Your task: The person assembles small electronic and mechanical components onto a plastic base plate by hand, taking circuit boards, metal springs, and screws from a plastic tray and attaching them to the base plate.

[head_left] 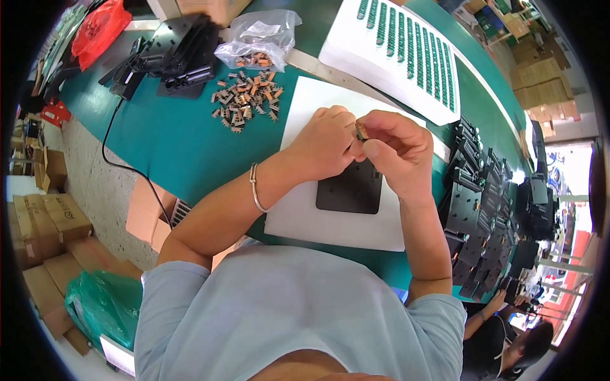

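Over a white foam sheet (289, 216), my two hands meet in front of me. My right hand (403, 149) pinches a small green and orange electronic part (361, 131) between thumb and fingers. Curled closed, my left hand (323, 145) touches the right fingertips from the other side; what its own fingers hold is hidden behind its back. Below the hands a flat black plastic plate (348, 193) lies on the sheet, its upper end covered by them. To the left on the green table is a loose pile of small orange and black switch-like parts (244, 98).
A clear plastic bag (260, 35) with similar parts lies behind the pile. Black plastic assemblies stand at left (181, 54) and in rows at right (480, 197). A white tray (346, 47) holds rows of green boards. Another person (502, 343) works at lower right.
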The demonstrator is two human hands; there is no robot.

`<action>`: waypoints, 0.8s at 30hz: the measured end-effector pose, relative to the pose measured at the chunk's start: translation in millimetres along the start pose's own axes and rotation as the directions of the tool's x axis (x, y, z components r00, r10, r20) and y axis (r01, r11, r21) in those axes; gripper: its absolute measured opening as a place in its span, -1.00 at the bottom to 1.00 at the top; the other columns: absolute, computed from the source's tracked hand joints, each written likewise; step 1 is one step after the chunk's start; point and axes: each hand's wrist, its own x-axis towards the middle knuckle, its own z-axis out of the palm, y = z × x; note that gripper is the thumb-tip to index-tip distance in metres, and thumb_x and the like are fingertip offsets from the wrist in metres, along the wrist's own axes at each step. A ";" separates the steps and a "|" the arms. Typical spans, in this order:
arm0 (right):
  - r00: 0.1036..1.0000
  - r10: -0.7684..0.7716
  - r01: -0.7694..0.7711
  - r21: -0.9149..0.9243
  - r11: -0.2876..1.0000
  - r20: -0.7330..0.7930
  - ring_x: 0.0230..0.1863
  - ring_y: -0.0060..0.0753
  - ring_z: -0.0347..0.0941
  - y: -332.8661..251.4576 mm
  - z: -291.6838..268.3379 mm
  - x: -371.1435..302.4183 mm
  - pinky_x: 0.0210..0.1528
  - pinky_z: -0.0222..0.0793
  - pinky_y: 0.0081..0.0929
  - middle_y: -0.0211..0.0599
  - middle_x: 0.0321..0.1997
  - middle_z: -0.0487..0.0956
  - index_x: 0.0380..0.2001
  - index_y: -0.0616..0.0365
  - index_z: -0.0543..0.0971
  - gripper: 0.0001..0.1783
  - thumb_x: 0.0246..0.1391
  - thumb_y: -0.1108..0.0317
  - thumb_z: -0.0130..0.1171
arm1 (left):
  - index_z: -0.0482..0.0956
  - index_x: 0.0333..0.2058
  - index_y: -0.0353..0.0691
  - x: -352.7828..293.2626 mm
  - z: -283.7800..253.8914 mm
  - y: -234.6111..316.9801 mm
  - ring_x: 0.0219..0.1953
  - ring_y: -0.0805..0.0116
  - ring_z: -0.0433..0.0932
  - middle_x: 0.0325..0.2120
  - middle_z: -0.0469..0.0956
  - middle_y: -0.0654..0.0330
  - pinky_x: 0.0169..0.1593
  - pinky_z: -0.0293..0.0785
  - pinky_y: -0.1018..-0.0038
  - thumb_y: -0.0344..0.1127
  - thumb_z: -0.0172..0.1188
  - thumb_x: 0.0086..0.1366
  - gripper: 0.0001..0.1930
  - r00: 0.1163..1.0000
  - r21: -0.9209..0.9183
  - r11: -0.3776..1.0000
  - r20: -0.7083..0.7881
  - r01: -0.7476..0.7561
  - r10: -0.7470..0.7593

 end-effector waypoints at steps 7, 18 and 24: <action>0.995 0.095 -0.085 0.328 0.941 -0.013 -0.35 -0.49 0.59 -5.3 -15.3 -20.3 -0.28 0.57 -0.54 -0.26 -0.27 0.63 -0.09 0.29 0.58 -0.70 0.05 0.63 0.21 | 0.53 -0.14 -0.22 -2.8 -10.7 17.7 -0.03 0.12 0.42 -0.23 0.48 0.15 0.05 0.31 0.21 -0.37 0.33 -0.02 -0.60 0.986 0.404 0.903 -0.004 -0.148 0.164; 0.948 0.236 -0.261 -0.099 0.960 -0.213 -0.41 -0.68 0.48 1.5 -55.5 -63.6 -0.36 0.40 -0.67 -0.41 -0.38 0.57 -0.29 0.18 0.49 -0.77 -0.03 0.66 0.21 | 0.50 -0.10 -0.21 -1.7 -11.0 11.4 -0.03 0.02 0.44 -0.18 0.50 0.07 0.07 0.33 0.17 -0.32 0.31 0.07 -0.62 0.976 0.445 0.873 0.002 -0.198 0.220; 0.950 0.205 -0.310 -0.631 0.711 -0.236 -0.44 -0.72 0.39 8.5 -58.2 -81.0 -0.45 0.20 -0.69 -0.56 -0.42 0.55 -0.41 0.11 0.57 -0.82 -0.15 0.56 0.30 | 0.51 -0.11 -0.22 -1.1 -9.1 9.8 -0.02 0.01 0.44 -0.17 0.51 0.06 0.11 0.34 0.17 -0.32 0.30 0.08 -0.63 0.977 0.442 0.876 0.003 -0.194 0.215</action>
